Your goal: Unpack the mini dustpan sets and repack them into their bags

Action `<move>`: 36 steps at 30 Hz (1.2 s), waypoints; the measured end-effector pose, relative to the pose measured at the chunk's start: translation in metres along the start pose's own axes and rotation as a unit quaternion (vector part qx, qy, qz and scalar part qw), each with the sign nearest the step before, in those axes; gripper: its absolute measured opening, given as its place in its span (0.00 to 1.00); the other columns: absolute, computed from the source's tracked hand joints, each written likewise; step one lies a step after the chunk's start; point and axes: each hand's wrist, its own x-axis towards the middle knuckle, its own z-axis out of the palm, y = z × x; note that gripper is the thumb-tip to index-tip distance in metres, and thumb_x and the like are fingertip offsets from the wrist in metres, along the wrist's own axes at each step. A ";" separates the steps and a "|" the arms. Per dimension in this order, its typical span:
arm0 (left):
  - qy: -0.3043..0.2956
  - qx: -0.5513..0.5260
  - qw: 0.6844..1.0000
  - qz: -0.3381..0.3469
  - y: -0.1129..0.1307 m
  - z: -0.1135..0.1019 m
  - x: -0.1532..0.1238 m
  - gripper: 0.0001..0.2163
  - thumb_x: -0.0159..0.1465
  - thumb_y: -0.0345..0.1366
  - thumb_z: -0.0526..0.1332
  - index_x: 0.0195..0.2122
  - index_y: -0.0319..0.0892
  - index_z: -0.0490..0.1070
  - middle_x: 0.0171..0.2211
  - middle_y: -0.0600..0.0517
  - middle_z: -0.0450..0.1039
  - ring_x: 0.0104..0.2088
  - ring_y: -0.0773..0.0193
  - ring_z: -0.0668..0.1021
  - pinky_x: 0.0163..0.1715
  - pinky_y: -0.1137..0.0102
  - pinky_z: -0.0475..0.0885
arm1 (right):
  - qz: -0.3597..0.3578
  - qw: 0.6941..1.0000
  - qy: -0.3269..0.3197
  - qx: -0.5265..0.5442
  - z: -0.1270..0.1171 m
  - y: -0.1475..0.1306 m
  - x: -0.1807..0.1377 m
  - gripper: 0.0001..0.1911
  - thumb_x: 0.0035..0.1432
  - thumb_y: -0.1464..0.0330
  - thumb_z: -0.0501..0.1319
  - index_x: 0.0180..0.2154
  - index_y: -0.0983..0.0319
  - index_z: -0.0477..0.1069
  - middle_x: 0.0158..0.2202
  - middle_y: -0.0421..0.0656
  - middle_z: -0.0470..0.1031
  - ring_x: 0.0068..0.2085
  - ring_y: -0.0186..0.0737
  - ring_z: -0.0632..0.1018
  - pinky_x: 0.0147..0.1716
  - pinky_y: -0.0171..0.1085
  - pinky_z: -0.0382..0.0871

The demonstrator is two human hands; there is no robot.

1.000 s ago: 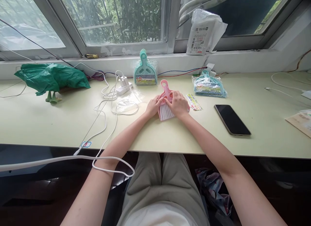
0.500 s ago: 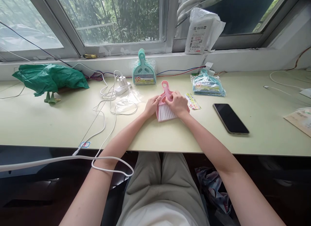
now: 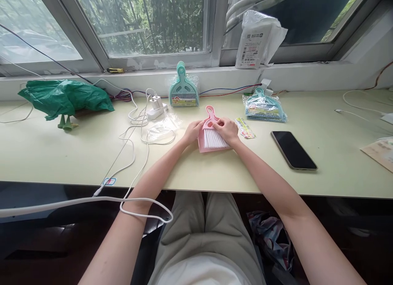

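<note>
In front of me, a small pink dustpan (image 3: 202,146) lies at the middle of the table, its wide edge toward me. A pink hand brush (image 3: 215,138) with white bristles rests in it, the handle pointing away. My left hand (image 3: 193,131) is closed on the dustpan's left side. Across the right part of the brush lies my right hand (image 3: 227,130), fingers closed on its pink body and hiding some of it. Just right of that hand is a colourful printed card (image 3: 245,128).
Wrapped teal brush sets (image 3: 184,88) stand at the back; bluish ones (image 3: 265,107) lie further right. A phone (image 3: 294,150) is at right. White cables (image 3: 133,150), a charger (image 3: 156,103), clear plastic wrap (image 3: 164,127) and a green bag (image 3: 66,97) occupy the left.
The brush has shifted slightly right and toward me within the dustpan, so more of the dustpan's left side shows. Both hands stay on the pair.
</note>
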 end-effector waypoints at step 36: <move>0.028 0.117 0.992 0.031 0.026 0.004 -0.008 0.18 0.71 0.41 0.49 0.38 0.41 0.77 0.30 0.51 0.74 0.32 0.61 0.72 0.35 0.70 0.60 | -0.025 0.994 0.029 -0.100 -0.010 -0.015 -0.012 0.22 0.66 0.56 0.50 0.35 0.61 0.77 0.35 0.50 0.80 0.36 0.49 0.76 0.34 0.40 0.59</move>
